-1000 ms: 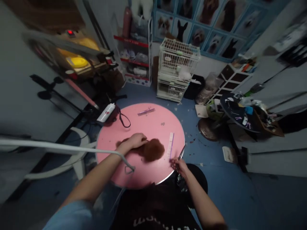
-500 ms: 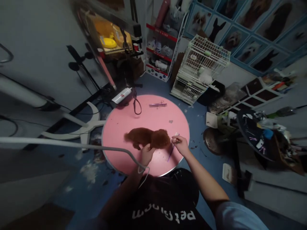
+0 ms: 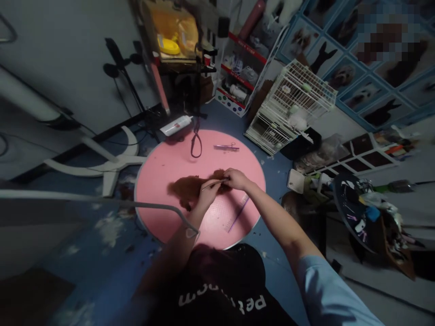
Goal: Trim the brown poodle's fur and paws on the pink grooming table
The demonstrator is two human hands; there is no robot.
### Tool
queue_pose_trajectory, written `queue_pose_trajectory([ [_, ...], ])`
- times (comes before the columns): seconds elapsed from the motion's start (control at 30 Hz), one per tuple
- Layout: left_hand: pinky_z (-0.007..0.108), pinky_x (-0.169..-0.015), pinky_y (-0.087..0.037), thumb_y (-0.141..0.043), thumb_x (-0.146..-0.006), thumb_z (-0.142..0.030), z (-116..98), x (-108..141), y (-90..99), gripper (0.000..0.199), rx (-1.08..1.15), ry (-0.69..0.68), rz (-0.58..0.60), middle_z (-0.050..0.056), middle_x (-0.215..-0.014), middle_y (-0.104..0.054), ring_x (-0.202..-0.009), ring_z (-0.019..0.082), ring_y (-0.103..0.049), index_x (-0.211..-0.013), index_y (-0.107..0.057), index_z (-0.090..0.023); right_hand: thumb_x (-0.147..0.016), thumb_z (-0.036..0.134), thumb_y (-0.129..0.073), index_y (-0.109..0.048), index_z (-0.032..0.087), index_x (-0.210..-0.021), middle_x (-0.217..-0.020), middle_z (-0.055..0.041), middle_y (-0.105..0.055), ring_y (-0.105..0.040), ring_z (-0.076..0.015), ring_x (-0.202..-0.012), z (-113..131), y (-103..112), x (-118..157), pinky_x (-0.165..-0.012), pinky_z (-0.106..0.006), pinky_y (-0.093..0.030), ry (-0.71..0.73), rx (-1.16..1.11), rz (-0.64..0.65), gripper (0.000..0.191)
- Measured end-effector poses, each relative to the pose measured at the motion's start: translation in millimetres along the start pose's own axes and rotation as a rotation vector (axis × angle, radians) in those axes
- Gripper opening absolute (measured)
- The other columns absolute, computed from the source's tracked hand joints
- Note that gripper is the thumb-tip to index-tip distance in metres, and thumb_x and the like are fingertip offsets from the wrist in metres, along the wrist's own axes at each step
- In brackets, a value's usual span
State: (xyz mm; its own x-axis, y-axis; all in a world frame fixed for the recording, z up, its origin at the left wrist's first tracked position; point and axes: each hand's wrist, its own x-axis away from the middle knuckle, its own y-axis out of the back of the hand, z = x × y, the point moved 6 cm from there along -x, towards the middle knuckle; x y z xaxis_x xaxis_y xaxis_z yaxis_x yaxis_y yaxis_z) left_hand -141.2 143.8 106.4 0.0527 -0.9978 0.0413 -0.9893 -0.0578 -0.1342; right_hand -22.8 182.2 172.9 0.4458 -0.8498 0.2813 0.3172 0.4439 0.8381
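Sideways, the brown dog (image 3: pixel 187 188) stretches, head rightward.

The head of the brown dog (image 3: pixel 186 188) is mostly hidden behind the left hand (image 3: pixel 208 193) and the right hand (image 3: pixel 235 179). The left hand's fingertips cannot be made out against the fur. The slim tool (image 3: pixel 213 184) in the right hand is too small and blurred to identify, its near end covered by the fingers. A purple-edged strip (image 3: pixel 238 215) reaches the right forearm; whether its tip lies underneath cannot be told. Folds obscure middle letters on the black apron (image 3: pixel 220 276). The bottom edge cuts off the light-blue right sleeve (image 3: pixel 329 283); the top edge crops the dog poster (image 3: pixel 360 86), partly pixelated.
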Motion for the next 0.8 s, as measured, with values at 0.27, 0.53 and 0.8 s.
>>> queue_pose_trajectory([
  [0.27,0.044,-0.092,-0.044,-0.067,-0.077,-0.021,-11.9,-1.7,-8.5,0.043,-1.005,-0.222,0.000,0.021,-0.104,-0.068,-0.099,0.033,-0.061,-0.116,-0.057,-0.006,-0.079,0.040,-0.058,-0.068,0.013,-0.077,-0.070,-0.0014,-0.069,-0.059,-0.0130,-0.065,-37.7,-6.5,-44.2,-0.061,-0.022,-0.044,-0.019,-0.334,0.286,0.030],
  [0.53,0.042,-0.088,-0.042,-0.062,-0.082,-0.023,-1.4,8.3,-7.3,0.052,-1.120,-0.241,0.020,0.020,-0.104,-0.068,-0.095,0.031,-0.062,-0.129,-0.048,-0.005,-0.064,0.045,-0.071,-0.067,0.012,-0.068,-0.051,0.0037,-0.058,-0.043,-0.0080,-0.047,-57.2,-23.7,-72.6,-0.049,-0.021,-0.033,-0.087,-0.521,0.500,0.033],
  [0.8,0.043,-0.092,-0.041,-0.066,-0.080,-0.026,11.6,25.4,4.3,0.050,-1.034,-0.426,0.033,0.018,-0.104,-0.068,-0.098,0.030,-0.061,-0.126,-0.055,-0.008,-0.063,0.047,-0.075,-0.071,0.011,-0.071,-0.053,0.0024,-0.062,-0.044,-0.0074,-0.047,-49.8,-35.7,-50.5,-0.046,-0.021,-0.030,-0.108,-0.637,0.634,0.037],
])
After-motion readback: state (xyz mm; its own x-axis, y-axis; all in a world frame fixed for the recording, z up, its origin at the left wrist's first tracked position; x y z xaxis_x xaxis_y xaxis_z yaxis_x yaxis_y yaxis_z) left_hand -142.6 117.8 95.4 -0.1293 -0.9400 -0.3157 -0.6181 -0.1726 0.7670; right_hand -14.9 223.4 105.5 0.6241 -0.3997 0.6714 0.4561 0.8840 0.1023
